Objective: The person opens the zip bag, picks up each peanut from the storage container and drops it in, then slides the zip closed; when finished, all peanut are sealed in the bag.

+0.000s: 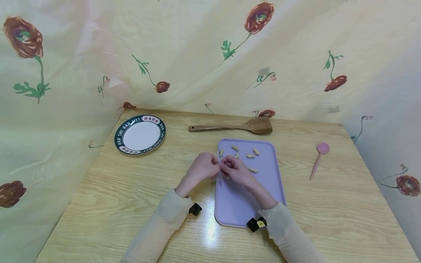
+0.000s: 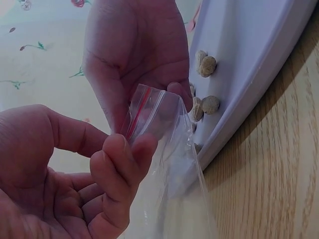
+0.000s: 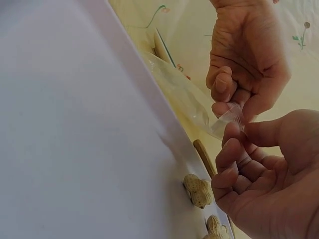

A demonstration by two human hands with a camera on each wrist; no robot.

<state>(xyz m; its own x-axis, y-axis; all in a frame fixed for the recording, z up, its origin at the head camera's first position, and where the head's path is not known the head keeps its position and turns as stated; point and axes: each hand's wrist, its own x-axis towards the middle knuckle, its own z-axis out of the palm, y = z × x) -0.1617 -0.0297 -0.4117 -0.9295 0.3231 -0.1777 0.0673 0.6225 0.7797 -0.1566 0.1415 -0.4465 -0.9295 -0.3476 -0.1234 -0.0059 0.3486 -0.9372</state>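
A clear zip-lock bag (image 2: 172, 129) with a red line along its top hangs between my two hands. My left hand (image 1: 205, 166) pinches the bag's top edge between thumb and fingers. Close beside it, my right hand (image 1: 237, 170) pinches the same edge, its fingertips nearly meeting those of the left. Both hands are over the left rim of a purple tray (image 1: 245, 204). Several unshelled peanuts (image 1: 253, 170) lie on the tray's far half; in the right wrist view some peanuts (image 3: 198, 190) show near the tray's edge. The bag looks flat, and its lower part is partly hidden.
A white plate (image 1: 141, 135) with a dark green lettered rim stands at the back left. Behind the tray lies a wooden spatula (image 1: 258, 126). A pink spoon (image 1: 323, 148) rests to the tray's right. Floral cloth (image 1: 197, 54) hangs behind the wooden table (image 1: 131, 190).
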